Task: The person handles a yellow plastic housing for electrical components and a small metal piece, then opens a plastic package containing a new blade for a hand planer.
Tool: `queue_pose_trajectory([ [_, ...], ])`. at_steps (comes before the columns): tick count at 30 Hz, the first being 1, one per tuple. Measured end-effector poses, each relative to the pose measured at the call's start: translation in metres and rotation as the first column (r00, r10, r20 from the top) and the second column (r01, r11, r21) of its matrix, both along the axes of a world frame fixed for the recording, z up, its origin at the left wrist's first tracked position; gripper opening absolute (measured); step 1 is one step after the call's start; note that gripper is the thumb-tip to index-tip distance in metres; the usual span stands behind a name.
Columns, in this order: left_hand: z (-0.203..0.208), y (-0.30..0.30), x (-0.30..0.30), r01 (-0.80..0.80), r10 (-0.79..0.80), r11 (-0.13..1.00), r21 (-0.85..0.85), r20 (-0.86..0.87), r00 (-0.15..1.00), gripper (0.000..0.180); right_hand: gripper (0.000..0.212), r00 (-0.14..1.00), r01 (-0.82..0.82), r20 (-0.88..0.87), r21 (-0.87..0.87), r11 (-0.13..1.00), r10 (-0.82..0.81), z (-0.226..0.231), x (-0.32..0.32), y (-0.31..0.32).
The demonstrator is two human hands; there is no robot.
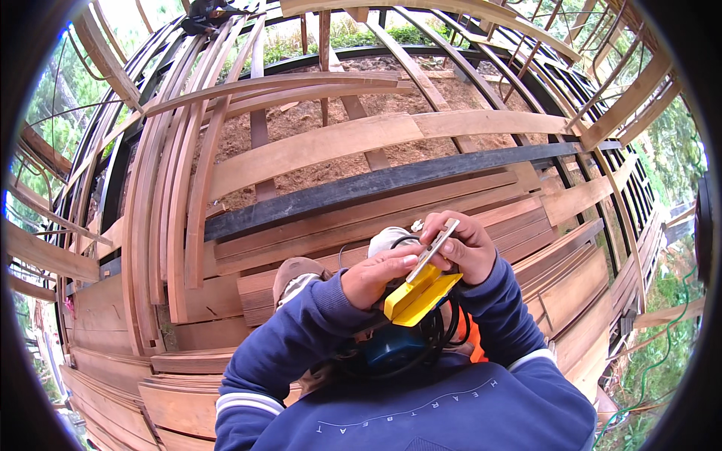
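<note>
Above my lap, both hands hold a yellow carpenter's square (423, 295) with a flat silver metal strip along its upper side. My left hand (380, 274) grips its near left end, fingers laid over the strip. At the far end of the strip, my right hand (468, 244) pinches it between thumb and fingers. The yellow part hangs below my hands as two angled faces. Under it, in my lap, lies a dark teal power tool (391, 349) with a looped black cord (451, 323); its kind is partly hidden by my arms.
Stacked brown boards (519, 225) lie under and around me. Long planks (173, 188) run away at left over black metal beams (361, 184), with open gaps above bare earth (301, 135). Something orange (475, 342) sits beside my right forearm. A green cord (669, 346) hangs at far right.
</note>
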State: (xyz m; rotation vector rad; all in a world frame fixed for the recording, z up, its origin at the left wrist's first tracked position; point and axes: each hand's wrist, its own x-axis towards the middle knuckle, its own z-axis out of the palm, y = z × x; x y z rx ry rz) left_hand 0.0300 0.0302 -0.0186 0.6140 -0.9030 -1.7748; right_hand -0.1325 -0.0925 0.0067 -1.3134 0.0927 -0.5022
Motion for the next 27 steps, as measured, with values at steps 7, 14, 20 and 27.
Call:
queue_pose_trajectory([
  [7, 0.006, 0.0, 0.0, 0.04, -0.04, 0.999, 0.018, -0.03, 0.999, 0.054, 0.027, 0.999, 0.032, -0.002, -0.024, 0.999, -0.032, -0.002, -0.002, 0.001],
  [14, 0.006, 0.0, -0.001, 0.045, -0.043, 0.999, 0.02, -0.092, 0.995, 0.055, 0.024, 0.991, 0.136, 0.032, -0.119, 0.984, -0.133, 0.001, 0.0, 0.006],
  [20, 0.007, 0.0, 0.0, 0.078, -0.084, 0.996, -0.043, -0.159, 0.984, 0.057, 0.022, 0.964, 0.263, 0.108, -0.25, 0.932, -0.243, -0.007, -0.01, 0.001],
  [27, 0.004, 0.003, -0.005, 0.03, -0.015, 0.993, 0.117, -0.125, 0.992, 0.056, 0.024, 0.968, 0.237, 0.151, -0.296, 0.925, -0.2, -0.01, -0.015, -0.001],
])
